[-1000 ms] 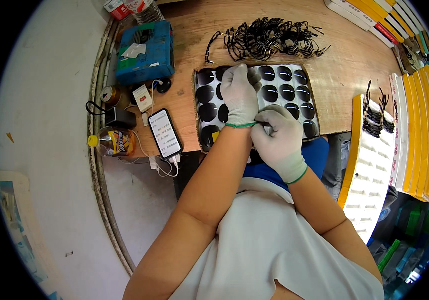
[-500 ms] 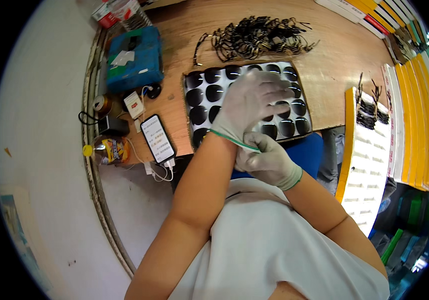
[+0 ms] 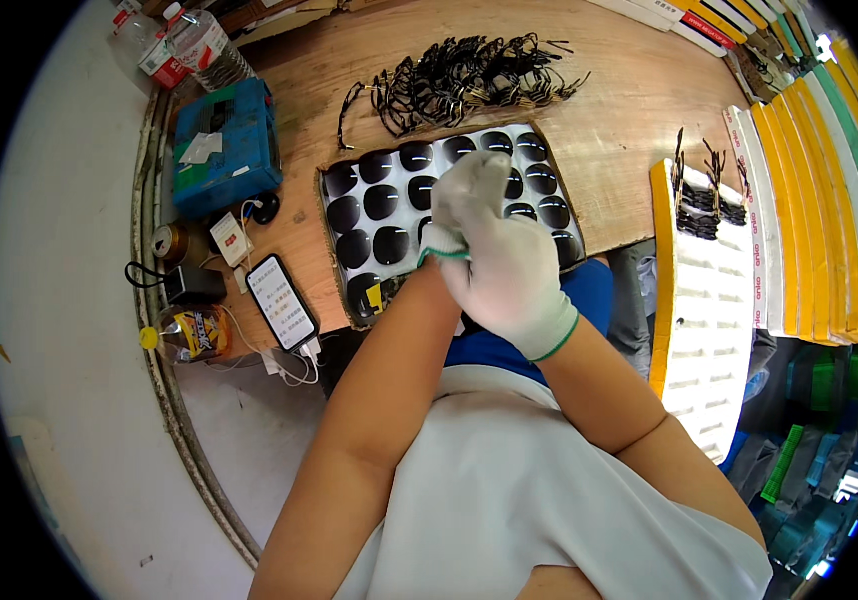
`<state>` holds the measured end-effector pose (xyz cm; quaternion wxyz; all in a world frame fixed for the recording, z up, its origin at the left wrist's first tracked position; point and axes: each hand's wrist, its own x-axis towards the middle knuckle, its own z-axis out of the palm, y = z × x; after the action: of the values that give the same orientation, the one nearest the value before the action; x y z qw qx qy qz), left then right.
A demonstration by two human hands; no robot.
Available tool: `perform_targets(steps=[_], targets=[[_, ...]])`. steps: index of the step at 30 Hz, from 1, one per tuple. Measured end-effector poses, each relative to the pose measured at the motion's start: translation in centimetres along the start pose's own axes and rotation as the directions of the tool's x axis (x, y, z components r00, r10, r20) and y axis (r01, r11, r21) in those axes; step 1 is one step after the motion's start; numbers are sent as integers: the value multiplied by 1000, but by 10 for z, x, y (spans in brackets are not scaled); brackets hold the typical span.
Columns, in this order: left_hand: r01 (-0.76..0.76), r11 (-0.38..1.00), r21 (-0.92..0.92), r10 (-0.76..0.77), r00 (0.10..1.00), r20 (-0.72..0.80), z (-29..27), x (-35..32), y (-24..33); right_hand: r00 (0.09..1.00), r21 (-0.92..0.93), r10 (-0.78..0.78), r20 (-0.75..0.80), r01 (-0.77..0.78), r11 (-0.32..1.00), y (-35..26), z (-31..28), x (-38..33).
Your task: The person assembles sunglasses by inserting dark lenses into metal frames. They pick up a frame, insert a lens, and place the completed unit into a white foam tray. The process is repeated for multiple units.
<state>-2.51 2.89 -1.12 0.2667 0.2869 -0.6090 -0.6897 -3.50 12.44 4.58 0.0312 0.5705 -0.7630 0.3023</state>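
A flat tray (image 3: 327,232) of dark oval lenses (image 3: 381,201) lies on the wooden bench in front of me. My left hand (image 3: 474,185), in a white glove with a green cuff, hovers over the tray's middle with its fingers bent down; nothing shows in it. My right hand (image 3: 517,285), gloved the same way, lies across my left wrist and pinches the left glove's cuff (image 3: 441,247). It hides the tray's near right part.
A heap of black spectacle frames (image 3: 469,75) lies beyond the tray. To the left are a blue box (image 3: 224,145), a phone (image 3: 282,302) on a cable, a can (image 3: 171,243) and a bottle (image 3: 194,333). White and yellow trays (image 3: 709,300) stack at right.
My left hand went from flat and spread over the lenses to bunched with bent fingers. My right hand slid up over the left wrist. The view shifted nearer the bench.
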Motion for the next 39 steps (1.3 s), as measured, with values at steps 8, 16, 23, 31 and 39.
perform_targets(steps=[8, 16, 23, 31, 39], targets=[[391, 820, -419, 2, 730, 684, 10, 29, -8, 945, -256, -193, 265, 262, 930, -47, -1, -2], [289, 668, -686, 15, 916, 401, -25, 12, 43, 997, 192, -71, -24, 75, 978, -3, 20, -50], [151, 207, -967, 101, 979, 175, 2, 12, 58, 939, 678, 300, 170, -332, 655, 12, 57, -44], [131, 395, -909, -111, 989, 94, 5, -24, 78, 849, 833, -116, 515, -464, 300, 18, 78, -61], [2, 458, -889, -119, 991, -59, -31, -12, 64, 783, 241, -203, 589, 69, 968, -3, 40, -61]])
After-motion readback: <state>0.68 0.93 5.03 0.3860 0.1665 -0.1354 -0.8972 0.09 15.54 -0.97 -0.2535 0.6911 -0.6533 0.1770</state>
